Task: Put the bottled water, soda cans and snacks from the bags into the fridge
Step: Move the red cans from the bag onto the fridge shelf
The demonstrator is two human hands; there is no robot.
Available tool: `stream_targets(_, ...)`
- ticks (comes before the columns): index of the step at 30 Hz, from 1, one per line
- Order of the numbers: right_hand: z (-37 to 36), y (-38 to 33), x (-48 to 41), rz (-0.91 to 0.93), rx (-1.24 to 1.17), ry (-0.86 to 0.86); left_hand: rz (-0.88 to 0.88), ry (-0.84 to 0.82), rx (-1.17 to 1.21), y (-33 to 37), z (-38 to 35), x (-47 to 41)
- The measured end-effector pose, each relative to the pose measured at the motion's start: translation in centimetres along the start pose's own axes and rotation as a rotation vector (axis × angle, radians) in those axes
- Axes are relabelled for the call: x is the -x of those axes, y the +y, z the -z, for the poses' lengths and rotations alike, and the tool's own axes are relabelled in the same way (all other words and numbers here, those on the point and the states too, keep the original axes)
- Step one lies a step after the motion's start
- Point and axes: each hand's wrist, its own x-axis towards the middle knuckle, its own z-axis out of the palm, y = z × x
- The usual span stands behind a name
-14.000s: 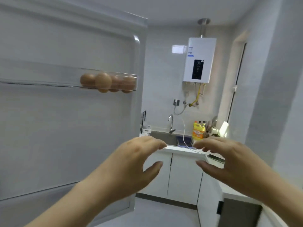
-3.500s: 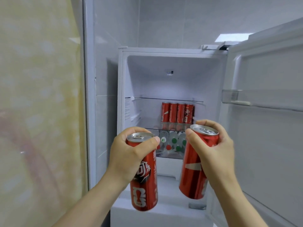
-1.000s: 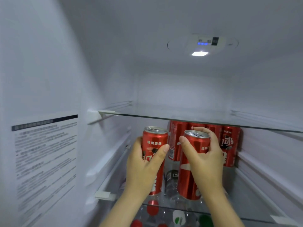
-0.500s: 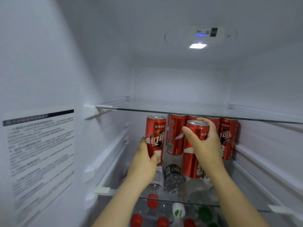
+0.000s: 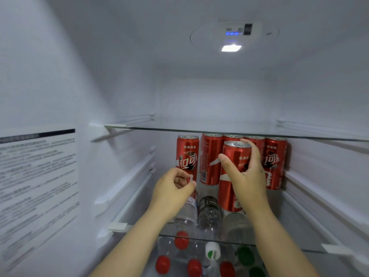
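The red soda can (image 5: 233, 176) in the right hand (image 5: 246, 176) stands upright on the middle glass shelf (image 5: 295, 226) of the fridge, in front of the back row of cans (image 5: 241, 156). The thumb (image 5: 224, 160) presses the can's left side and the fingers (image 5: 252, 152) wrap round the right side up near the silver rim, so the hand is closed on the can. Its base appears to be on the glass, though the wrist hides part of it.

The left hand (image 5: 172, 188) is just in front of the leftmost can (image 5: 187, 156), fingers curled loosely toward the thumb with nothing gripped between them; whether the fingertips touch that can's lower part cannot be told.

The back row runs across the rear of the shelf, cans upright and close side by side, the rightmost near the right wall. The leftmost can stands slightly apart from them. To the left of it the shelf is bare up to the side wall rails, and the front strip of glass on the right is bare too. The upper glass shelf (image 5: 219, 129) sits close over the can tops, leaving little headroom.

The held can is glossy red with white lettering and a silver lid with pull tab.

Under the middle shelf, water bottles (image 5: 209, 214) lie on their sides, with red, white and green caps pointing forward. A printed label (image 5: 38, 176) is on the left wall, and a lit lamp (image 5: 231, 48) is in the ceiling.
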Motion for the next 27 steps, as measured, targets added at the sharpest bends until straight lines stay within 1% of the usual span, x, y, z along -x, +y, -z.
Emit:
stream_targets(5, 0.0, 0.2, -0.3, 0.01, 0.007, -0.014, 0.005, -0.122, -0.199, -0.5, -1.0, -2.6)
stream_targets(13, 0.1, 0.5, -0.3, 0.021, -0.01, -0.013, 0.065, -0.24, -0.307, -1.0, -2.1, -5.5)
stream_targets(19, 0.0, 0.6, -0.4, 0.03, 0.009, -0.016, 0.064, -0.288, -0.263, -1.5, -2.1, -6.3)
stream_targets(22, 0.0, 0.7, -0.3, 0.038, -0.008, -0.004, 0.075, -0.279, -0.22, -1.7, -2.0, -6.2)
stream_targets(24, 0.0, 0.7, -0.2, 0.04, -0.013, 0.026, 0.072, -0.257, -0.178, -1.6, -1.8, -6.0)
stream_targets(27, 0.3, 0.7, -0.3, 0.043, 0.021, 0.124, 0.047, -0.246, -0.03, -1.1, -1.3, -5.3)
